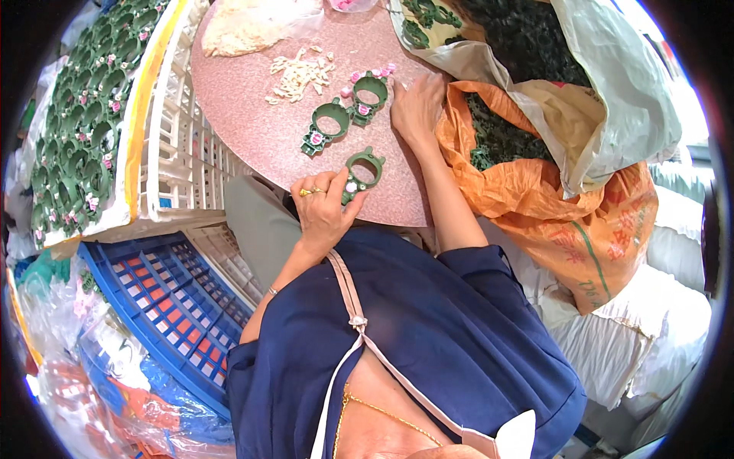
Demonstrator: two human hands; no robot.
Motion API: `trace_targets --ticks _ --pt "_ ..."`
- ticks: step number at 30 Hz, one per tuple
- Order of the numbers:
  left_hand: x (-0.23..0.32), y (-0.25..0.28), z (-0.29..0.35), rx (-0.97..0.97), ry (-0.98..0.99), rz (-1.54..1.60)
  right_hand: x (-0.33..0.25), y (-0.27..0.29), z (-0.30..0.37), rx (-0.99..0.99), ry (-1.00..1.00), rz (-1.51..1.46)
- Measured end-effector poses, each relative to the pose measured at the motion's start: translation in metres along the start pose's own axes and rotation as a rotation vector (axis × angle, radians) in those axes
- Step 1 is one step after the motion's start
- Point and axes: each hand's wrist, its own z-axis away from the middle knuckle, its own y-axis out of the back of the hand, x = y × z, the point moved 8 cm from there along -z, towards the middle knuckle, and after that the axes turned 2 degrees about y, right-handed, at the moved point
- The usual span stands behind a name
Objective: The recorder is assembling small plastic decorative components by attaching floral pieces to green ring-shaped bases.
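My left hand (325,206) pinches the near side of a green plastic ring-shaped piece (370,160) with small knobs and a whitish bit on it, close to the round table's front edge. Just beyond it lie two more green rings, one (330,121) left and one (370,92) farther right, each bearing a pink flower. Small pink flowers (358,76) sit at the far ring's top edge. Beside that ring, my right hand (418,103) rests on the tabletop with its fingers apart, holding nothing I can see; its fingertips are partly hidden.
On the pink speckled table (252,115) lie a pile of cream pieces (302,75) and a bag of similar ones (260,27). Left stand a white crate (180,130) and a tray of many finished-looking green rings (88,107). An orange sack (535,206) of green parts stands right.
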Motion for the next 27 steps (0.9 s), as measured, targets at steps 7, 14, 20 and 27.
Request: trace_targets --ticks 7,14,20,27 --pt "0.0 -0.003 0.0 -0.019 0.001 0.014 0.01 0.005 -0.026 0.055 0.024 -0.095" --pt "-0.001 -0.003 0.0 -0.038 0.011 0.027 0.092 0.101 -0.015 0.324 0.131 -0.008" --pt "-0.004 -0.001 0.002 -0.04 0.017 0.031 0.089 0.093 -0.001 0.274 0.055 0.168" --pt "-0.003 -0.002 0.003 -0.049 0.007 0.044 0.117 0.12 -0.008 0.315 0.221 -0.006"
